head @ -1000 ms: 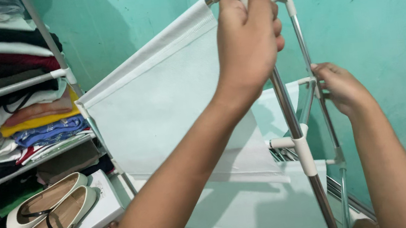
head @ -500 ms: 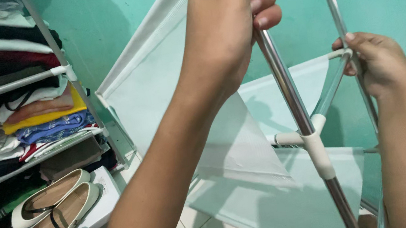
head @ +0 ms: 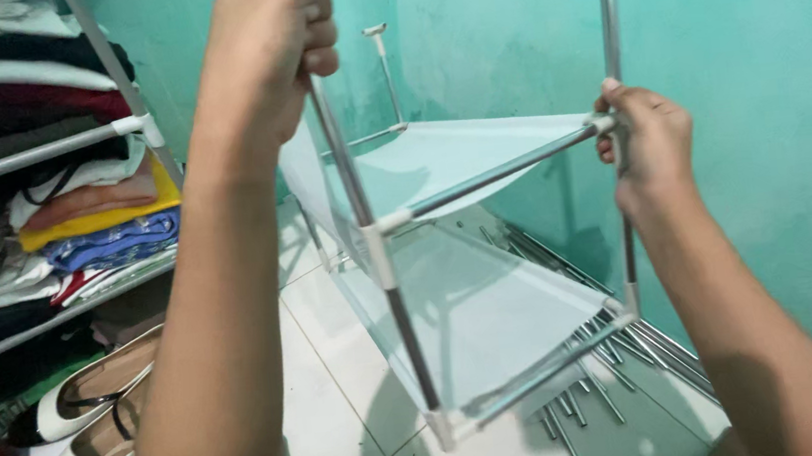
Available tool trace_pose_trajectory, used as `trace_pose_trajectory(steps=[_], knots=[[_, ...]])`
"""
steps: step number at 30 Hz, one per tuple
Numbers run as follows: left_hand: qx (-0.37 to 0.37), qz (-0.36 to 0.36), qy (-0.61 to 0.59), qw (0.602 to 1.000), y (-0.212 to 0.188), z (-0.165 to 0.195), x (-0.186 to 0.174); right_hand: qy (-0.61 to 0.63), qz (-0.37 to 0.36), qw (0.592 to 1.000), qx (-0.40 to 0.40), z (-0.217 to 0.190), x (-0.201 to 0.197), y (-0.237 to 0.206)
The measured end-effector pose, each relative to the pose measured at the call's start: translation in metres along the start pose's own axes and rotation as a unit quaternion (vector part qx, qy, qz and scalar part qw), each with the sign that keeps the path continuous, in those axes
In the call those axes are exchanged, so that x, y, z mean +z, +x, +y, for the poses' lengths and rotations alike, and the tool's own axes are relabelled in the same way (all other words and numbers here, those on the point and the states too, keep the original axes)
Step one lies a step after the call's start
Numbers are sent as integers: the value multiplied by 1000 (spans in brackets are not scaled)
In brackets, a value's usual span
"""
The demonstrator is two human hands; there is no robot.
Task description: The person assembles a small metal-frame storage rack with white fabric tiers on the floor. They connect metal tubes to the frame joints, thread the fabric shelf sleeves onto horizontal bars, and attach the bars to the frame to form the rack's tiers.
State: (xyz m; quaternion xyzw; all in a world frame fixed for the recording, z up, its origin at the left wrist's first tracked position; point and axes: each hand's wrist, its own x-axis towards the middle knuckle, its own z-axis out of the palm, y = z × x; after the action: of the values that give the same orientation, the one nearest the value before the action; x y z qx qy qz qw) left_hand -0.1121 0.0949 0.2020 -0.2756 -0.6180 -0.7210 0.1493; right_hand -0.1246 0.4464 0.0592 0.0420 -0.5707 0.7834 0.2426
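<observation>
The person holds a partly built shelf frame (head: pixel 492 279) of metal tubes and pale fabric panels, lifted between both arms above the tiled floor (head: pixel 334 406). The left hand (head: pixel 278 60) is wrapped in a closed fist around the near upright tube (head: pixel 374 261), high up near the top edge of the view, with the fingers curled fully round it. The right hand (head: pixel 649 147) grips the far-right upright tube (head: pixel 612 45) just where a white plastic joint meets the horizontal crossbar (head: pixel 501 176); its fingers close round the joint.

The uprights run top to bottom, leaning slightly, while the crossbar runs between the two hands, sloping down towards the left-hand upright. So the frame lies directly between the hands, with its two fabric shelves (head: pixel 480 311) hanging below and behind them. The left hand sits higher and nearer the camera; the right hand is lower and farther out, close to the turquoise wall (head: pixel 748 41).

Loose metal tubes (head: pixel 593 379) lie on the floor under the frame, along the wall's foot. To the left stands a rack of folded clothes (head: pixel 29 177), with pairs of shoes (head: pixel 74 414) below it.
</observation>
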Motion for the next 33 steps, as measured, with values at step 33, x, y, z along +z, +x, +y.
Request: trace_pose_trajectory(steps=[33], knots=[[372,313,374,790,-42,-19,-256,-296,30,939,-171,71,24,3]])
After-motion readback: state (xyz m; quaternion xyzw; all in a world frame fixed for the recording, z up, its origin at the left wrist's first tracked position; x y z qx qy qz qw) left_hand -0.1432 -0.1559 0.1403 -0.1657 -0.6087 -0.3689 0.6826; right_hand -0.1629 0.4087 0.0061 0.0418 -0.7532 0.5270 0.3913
